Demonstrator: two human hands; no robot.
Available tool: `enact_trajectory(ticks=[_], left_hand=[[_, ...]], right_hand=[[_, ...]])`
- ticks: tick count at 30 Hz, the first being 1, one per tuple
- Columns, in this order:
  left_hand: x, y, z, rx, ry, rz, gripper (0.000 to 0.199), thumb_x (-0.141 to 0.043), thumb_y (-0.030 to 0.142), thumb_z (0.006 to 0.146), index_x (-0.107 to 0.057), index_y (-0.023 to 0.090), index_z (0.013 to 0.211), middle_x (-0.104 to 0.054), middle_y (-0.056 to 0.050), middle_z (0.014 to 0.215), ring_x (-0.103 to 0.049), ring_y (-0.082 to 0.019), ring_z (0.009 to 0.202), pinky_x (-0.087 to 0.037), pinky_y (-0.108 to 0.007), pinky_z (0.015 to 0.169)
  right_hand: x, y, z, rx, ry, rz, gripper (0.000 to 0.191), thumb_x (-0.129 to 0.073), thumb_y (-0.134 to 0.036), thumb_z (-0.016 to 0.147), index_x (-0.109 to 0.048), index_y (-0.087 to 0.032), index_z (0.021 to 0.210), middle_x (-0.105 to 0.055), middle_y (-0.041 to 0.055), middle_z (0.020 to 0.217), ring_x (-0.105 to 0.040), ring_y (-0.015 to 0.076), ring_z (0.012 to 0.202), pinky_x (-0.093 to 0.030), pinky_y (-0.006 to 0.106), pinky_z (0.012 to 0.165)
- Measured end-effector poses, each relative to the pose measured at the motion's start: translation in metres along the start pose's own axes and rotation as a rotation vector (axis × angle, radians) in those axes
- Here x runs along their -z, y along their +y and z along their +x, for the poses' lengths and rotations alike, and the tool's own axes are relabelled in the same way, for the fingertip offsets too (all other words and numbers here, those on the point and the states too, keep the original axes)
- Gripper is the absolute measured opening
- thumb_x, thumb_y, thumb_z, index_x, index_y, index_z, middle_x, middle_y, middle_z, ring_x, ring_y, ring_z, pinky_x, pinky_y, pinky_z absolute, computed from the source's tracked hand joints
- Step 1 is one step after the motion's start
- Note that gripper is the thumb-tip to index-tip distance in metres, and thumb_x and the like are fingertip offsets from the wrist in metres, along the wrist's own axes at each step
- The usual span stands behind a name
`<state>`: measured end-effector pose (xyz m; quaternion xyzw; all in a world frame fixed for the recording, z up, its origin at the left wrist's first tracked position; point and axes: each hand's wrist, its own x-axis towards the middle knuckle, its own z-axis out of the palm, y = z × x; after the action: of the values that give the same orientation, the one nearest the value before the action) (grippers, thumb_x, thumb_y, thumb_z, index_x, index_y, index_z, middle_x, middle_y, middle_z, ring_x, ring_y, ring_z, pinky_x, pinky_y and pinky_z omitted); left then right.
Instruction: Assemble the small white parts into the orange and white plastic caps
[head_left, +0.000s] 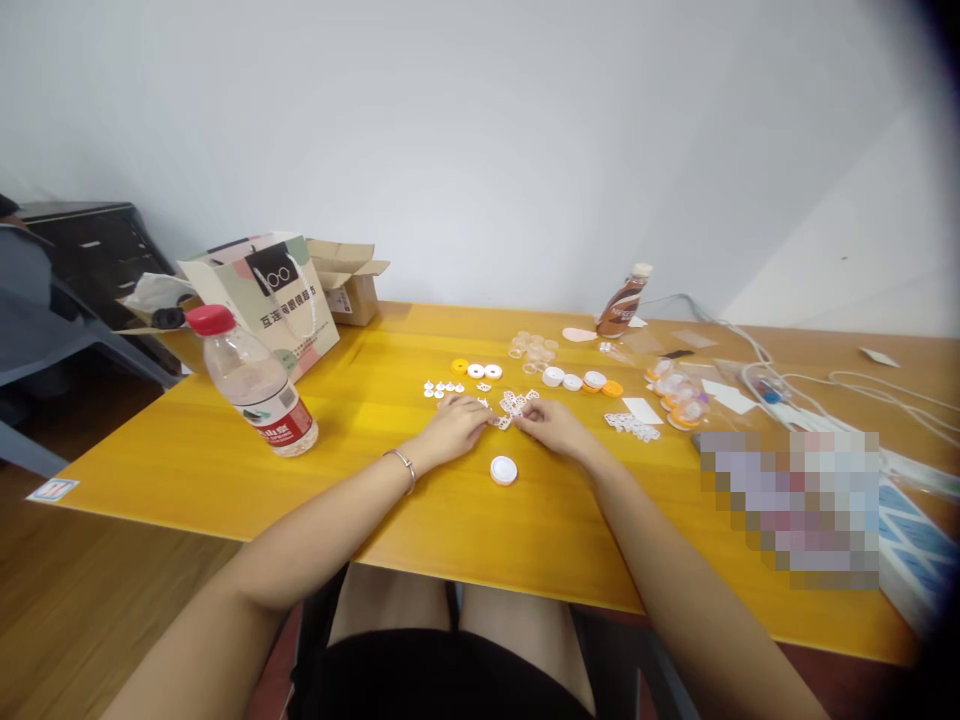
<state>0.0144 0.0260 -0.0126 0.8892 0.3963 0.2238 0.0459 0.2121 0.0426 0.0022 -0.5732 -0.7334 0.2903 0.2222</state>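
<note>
In the head view, my right hand [553,426] pinches a small white openwork plastic piece at the edge of a loose pile of such pieces [517,402]. My left hand [456,430], with a bracelet on its wrist, rests on the table with fingers curled together beside the same pile. Whatever its fingertips hold is too small to make out. A round white cap-like disc [504,470] lies just in front of both hands. Beyond the left hand stand several small white pegged discs [439,390]. Yellow and white rings [475,370] form a row behind them.
On the left stand a water bottle [251,385], a paper bag [262,300] and a cardboard box [349,285]. Clear rings [534,350], white and orange discs [585,381] and clear small parts [634,428] lie beyond and right. A brown bottle [624,305] and cables [757,350] sit farther off.
</note>
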Motion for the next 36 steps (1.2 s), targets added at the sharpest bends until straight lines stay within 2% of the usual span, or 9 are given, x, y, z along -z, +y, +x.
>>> enact_trajectory(ticks=[5, 10, 15, 19, 24, 26, 30, 36], left_hand=[[0.002, 0.001, 0.001, 0.018, 0.007, -0.006, 0.021, -0.041, 0.017, 0.083, -0.059, 0.020, 0.093, -0.062, -0.005, 0.087, -0.051, -0.017, 0.090, -0.028, -0.034, 0.087], [0.002, 0.000, 0.001, 0.057, 0.058, -0.082, 0.020, -0.046, 0.015, 0.079, -0.060, 0.020, 0.092, -0.061, -0.004, 0.085, -0.052, -0.017, 0.088, -0.031, -0.034, 0.086], [0.002, 0.001, 0.003, 0.194, 0.220, -0.496, 0.017, -0.050, 0.022, 0.078, -0.060, 0.016, 0.091, -0.061, -0.004, 0.086, -0.054, -0.013, 0.080, -0.041, -0.026, 0.075], [0.007, 0.000, 0.002, 0.342, 0.292, -0.886, 0.026, -0.056, 0.027, 0.074, -0.057, 0.015, 0.097, -0.060, -0.004, 0.085, -0.055, -0.011, 0.074, -0.043, -0.022, 0.067], [0.012, -0.003, 0.000, 0.363, 0.303, -1.201, 0.029, -0.061, 0.029, 0.071, -0.060, 0.015, 0.097, -0.062, -0.005, 0.096, -0.056, -0.012, 0.080, -0.043, -0.023, 0.073], [0.014, -0.002, -0.001, 0.368, 0.288, -1.219, 0.030, -0.062, 0.029, 0.070, -0.061, 0.015, 0.097, -0.062, -0.006, 0.098, -0.057, -0.013, 0.084, -0.043, -0.025, 0.077], [0.018, 0.001, -0.001, 0.331, 0.239, -1.171, 0.029, -0.064, 0.028, 0.069, -0.062, 0.013, 0.093, -0.064, -0.006, 0.091, -0.058, -0.014, 0.083, -0.044, -0.027, 0.078], [0.021, 0.001, -0.001, 0.320, 0.158, -0.973, 0.028, -0.061, 0.029, 0.071, -0.061, 0.015, 0.095, -0.064, -0.006, 0.090, -0.059, -0.016, 0.080, -0.048, -0.027, 0.069]], right_hand=[[0.000, -0.005, 0.000, 0.003, 0.109, 0.068, 0.025, -0.051, -0.042, 0.069, -0.054, -0.017, 0.069, -0.050, -0.0036, 0.051, -0.045, 0.0093, 0.049, -0.035, 0.020, 0.050], [-0.001, -0.008, 0.000, 0.001, 0.132, 0.203, 0.024, -0.054, -0.041, 0.067, -0.054, -0.017, 0.069, -0.053, -0.0029, 0.053, -0.049, 0.0100, 0.052, -0.038, 0.021, 0.052], [-0.005, -0.010, 0.000, -0.002, 0.095, 0.545, 0.022, -0.060, -0.036, 0.065, -0.052, -0.016, 0.068, -0.059, -0.0014, 0.059, -0.051, 0.0080, 0.050, -0.042, 0.021, 0.052], [-0.009, -0.014, -0.004, -0.036, 0.027, 0.816, 0.025, -0.067, -0.033, 0.062, -0.051, -0.017, 0.070, -0.067, 0.0040, 0.075, -0.059, 0.0090, 0.056, -0.046, 0.020, 0.054], [-0.018, -0.018, -0.007, -0.071, -0.041, 1.001, 0.019, -0.068, -0.025, 0.064, -0.057, -0.017, 0.076, -0.069, 0.0047, 0.079, -0.065, 0.0136, 0.073, -0.051, 0.025, 0.073], [-0.021, -0.018, -0.007, -0.065, -0.066, 1.057, 0.016, -0.068, -0.024, 0.065, -0.060, -0.017, 0.077, -0.069, 0.0048, 0.082, -0.065, 0.0148, 0.078, -0.051, 0.027, 0.080], [-0.025, -0.020, -0.009, -0.049, -0.094, 1.102, 0.015, -0.067, -0.024, 0.066, -0.065, -0.016, 0.079, -0.068, 0.0044, 0.088, -0.064, 0.0143, 0.081, -0.050, 0.028, 0.085], [-0.028, -0.023, -0.012, -0.078, -0.091, 1.080, 0.012, -0.065, -0.025, 0.067, -0.068, -0.016, 0.074, -0.069, 0.0024, 0.078, -0.063, 0.0098, 0.070, -0.051, 0.022, 0.076]])
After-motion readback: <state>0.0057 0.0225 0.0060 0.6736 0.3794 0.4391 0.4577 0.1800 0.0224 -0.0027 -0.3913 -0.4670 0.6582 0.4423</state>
